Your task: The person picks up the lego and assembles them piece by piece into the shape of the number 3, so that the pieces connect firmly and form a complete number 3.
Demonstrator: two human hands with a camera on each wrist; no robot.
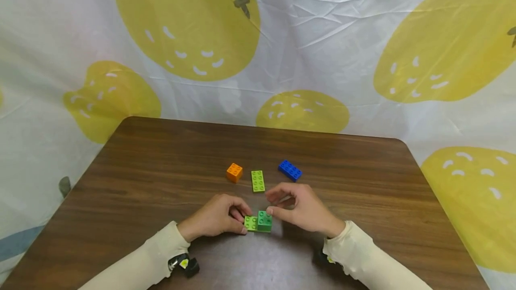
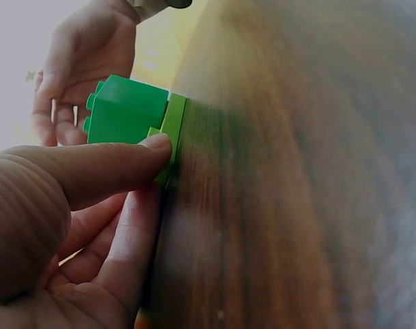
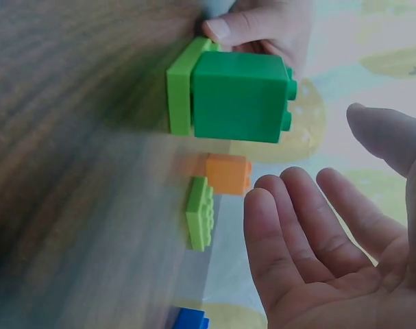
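My left hand point(image 1: 219, 216) pinches the left end of a flat lime-green building brick point(image 1: 250, 223) between thumb and fingers. On that brick's right half stands a taller dark green brick point(image 1: 264, 222), studs up. In the left wrist view the thumb point(image 2: 142, 161) presses the edge of the lime brick beside the green brick point(image 2: 129, 110). My right hand point(image 1: 300, 207) hovers just right of the green brick. The right wrist view shows its fingers point(image 3: 310, 240) loosely spread, holding nothing and apart from the green brick point(image 3: 238, 96).
Beyond the hands on the brown wooden table point(image 1: 161, 160) lie an orange brick point(image 1: 234, 172), a second flat lime-green brick point(image 1: 258, 181) and a blue brick point(image 1: 290, 170). A white cloth point(image 1: 290, 48) with yellow fruit prints hangs behind the table's far edge.
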